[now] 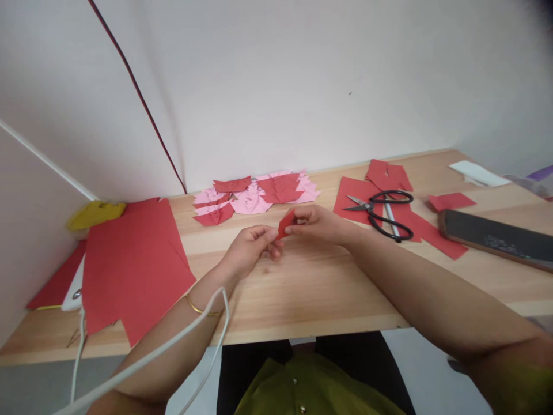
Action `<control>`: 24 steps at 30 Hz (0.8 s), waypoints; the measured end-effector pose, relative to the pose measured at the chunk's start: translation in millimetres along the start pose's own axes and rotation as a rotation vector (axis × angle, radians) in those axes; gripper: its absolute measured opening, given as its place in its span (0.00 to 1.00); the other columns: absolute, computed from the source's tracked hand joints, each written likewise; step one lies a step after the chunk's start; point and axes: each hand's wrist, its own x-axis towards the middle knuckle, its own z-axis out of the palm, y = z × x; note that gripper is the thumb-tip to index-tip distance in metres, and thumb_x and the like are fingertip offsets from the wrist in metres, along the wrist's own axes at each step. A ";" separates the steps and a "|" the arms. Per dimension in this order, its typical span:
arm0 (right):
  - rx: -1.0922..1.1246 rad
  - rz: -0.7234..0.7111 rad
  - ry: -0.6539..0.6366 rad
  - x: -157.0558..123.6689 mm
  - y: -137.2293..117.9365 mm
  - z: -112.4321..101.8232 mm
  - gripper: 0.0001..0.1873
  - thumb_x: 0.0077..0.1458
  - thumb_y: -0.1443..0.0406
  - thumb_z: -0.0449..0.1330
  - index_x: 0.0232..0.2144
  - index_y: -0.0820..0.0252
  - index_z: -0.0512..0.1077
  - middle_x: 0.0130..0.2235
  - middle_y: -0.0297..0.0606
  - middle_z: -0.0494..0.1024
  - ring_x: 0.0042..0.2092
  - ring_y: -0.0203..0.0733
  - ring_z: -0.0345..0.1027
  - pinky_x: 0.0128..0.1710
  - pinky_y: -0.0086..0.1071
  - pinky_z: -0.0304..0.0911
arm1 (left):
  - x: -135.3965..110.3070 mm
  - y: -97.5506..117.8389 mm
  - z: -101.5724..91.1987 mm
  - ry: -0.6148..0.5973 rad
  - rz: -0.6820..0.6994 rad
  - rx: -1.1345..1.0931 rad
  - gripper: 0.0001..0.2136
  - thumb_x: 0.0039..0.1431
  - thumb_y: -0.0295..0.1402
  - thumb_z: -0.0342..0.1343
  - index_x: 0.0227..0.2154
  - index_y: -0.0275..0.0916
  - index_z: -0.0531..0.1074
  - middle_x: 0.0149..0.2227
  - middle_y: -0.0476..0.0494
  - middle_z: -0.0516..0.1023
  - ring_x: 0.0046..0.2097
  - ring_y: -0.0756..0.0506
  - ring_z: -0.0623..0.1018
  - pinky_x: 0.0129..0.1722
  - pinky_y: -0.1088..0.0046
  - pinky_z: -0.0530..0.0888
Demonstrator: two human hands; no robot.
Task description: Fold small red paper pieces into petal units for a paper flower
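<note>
Little red paper (pixel 285 224) is pinched by both left hand (pixel 250 248) and right hand (pixel 315 225) over the table (pixel 311 294), probably for steadiness, with the scissors (pixel 368 206) parked off right, seemingly for elbow room.

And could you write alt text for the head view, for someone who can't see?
A person's right hand pinches a small red paper piece over a wooden table, the left hand at the paper's edge. Beyond lie pink and red paper cutouts, with large red sheets at left and open black-handled scissors on red paper at right.
</note>
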 end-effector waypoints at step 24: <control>-0.431 -0.443 0.195 1.2 0.7 0.0 0.16 0.51 0.73 0.56 0.43 0.55 0.69 0.46 0.41 0.70 0.51 0.43 0.65 0.50 0.39 0.63 | 3.4 0.4 -1.1 0.095 0.016 -0.334 0.10 0.43 0.32 0.66 0.25 0.31 0.72 0.26 0.45 0.77 0.23 0.54 0.72 0.24 0.78 0.71</control>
